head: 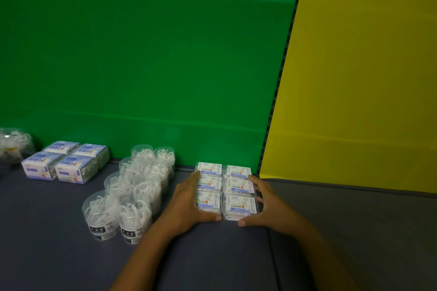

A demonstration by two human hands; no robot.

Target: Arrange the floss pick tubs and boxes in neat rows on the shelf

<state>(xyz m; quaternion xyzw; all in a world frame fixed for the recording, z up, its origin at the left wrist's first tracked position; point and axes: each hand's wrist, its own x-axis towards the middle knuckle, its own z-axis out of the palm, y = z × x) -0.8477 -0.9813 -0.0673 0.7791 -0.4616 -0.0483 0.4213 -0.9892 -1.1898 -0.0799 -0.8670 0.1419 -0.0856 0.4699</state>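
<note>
Several clear flat boxes of floss picks point(225, 189) with blue-and-white labels lie in two close rows on the dark shelf point(212, 255). My left hand point(186, 203) presses flat against the left side of the block, thumb along its front edge. My right hand point(267, 203) presses the right side in the same way. Left of them, several clear round tubs point(132, 191) full of white picks stand in two rows running back to the green wall. Further left sit several white-and-blue wrapped boxes point(65, 162) in a square group.
A green back panel point(142, 66) and a yellow panel point(354, 78) close off the rear. A bag of loose picks point(13, 144) lies at the far left edge. The grey shelf section point(354, 231) lies to the right.
</note>
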